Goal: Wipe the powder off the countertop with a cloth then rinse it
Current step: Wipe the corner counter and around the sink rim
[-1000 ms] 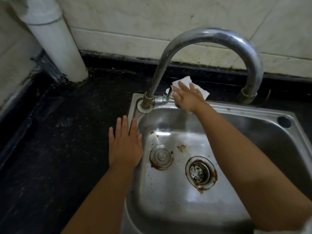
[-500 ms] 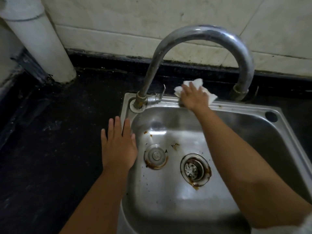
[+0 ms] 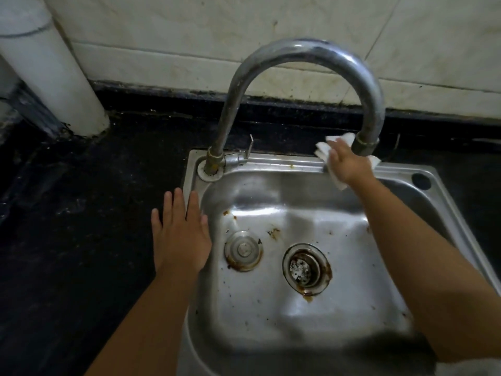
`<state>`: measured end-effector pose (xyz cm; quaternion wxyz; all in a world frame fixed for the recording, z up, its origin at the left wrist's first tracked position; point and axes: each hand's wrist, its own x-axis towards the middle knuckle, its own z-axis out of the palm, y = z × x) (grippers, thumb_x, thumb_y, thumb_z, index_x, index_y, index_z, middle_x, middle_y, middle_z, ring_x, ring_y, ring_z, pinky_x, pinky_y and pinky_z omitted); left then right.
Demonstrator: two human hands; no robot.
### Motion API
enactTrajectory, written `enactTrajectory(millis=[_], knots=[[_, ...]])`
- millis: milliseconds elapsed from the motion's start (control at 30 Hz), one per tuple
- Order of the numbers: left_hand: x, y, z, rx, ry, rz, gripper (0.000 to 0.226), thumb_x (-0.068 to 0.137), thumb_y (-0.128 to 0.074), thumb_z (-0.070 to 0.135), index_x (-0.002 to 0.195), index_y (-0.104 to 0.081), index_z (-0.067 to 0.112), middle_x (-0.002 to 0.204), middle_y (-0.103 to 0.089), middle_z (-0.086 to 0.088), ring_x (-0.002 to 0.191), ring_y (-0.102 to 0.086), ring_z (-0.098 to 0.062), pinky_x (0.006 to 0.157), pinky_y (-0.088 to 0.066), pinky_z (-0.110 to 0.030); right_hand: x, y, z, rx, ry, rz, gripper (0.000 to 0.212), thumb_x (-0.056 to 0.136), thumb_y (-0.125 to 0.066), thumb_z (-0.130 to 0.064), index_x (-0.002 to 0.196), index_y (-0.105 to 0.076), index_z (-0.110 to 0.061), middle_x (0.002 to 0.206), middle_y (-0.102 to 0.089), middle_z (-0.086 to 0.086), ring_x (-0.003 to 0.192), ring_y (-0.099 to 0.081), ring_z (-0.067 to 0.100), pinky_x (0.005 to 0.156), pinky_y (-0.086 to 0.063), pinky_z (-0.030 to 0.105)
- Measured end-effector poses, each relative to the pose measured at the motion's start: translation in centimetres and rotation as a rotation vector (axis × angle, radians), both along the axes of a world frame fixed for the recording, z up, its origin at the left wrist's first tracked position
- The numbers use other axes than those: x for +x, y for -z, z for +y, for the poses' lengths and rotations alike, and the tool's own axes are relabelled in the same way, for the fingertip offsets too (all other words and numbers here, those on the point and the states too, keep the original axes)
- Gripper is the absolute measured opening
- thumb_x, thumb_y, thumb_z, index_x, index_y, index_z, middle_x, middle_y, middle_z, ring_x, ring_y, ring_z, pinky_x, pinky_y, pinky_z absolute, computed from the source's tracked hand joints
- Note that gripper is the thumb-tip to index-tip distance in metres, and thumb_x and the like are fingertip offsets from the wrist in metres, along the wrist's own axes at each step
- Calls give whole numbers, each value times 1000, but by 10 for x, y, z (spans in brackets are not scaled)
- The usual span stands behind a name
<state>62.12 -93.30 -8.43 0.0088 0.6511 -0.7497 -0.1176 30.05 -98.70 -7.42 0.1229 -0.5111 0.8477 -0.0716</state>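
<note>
The right hand (image 3: 345,165) presses flat on the small white cloth (image 3: 324,151), with its fingers fairly straight on top of it. The cloth lies on the back rim of the shiny steel sink (image 3: 271,162), right under the mouth of the tall curved silver tap (image 3: 306,50). The little tap handle (image 3: 248,149) is off to the left of the cloth, at the tap's foot. The left hand (image 3: 180,234) lies open and flat on the dark tabletop (image 3: 81,240) at the sink's left edge. It looks nearer to the handle, so it could turn the water on.
</note>
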Motion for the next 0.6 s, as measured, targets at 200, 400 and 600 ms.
enactTrajectory(millis=[200, 400, 600], knots=[[1, 1, -1, -9, 15, -28, 54, 99, -13, 34, 146, 9, 18, 154, 12, -9, 141, 13, -23, 114, 5, -40, 31, 9, -14, -125, 80, -55, 46, 97, -29, -33, 135, -44, -12, 141, -42, 11, 124, -42, 31, 95, -30, 25], [-1, -1, -1, 12, 6, -44, 53, 99, -12, 34, 146, 9, 18, 154, 13, -8, 141, 15, -22, 114, 7, -39, 67, 7, -18, -203, -270, -40, 38, 99, -38, -16, 135, -46, -9, 135, -51, 13, 121, -47, 30, 100, -29, 34], [0, 1, -1, 15, -3, -20, 53, 99, -13, 33, 146, 7, 19, 155, 12, -8, 141, 15, -21, 113, 8, -39, 50, -7, 28, -220, -304, -176, 37, 95, -45, -5, 131, -48, -2, 137, -48, 16, 125, -47, 28, 101, -25, 16]])
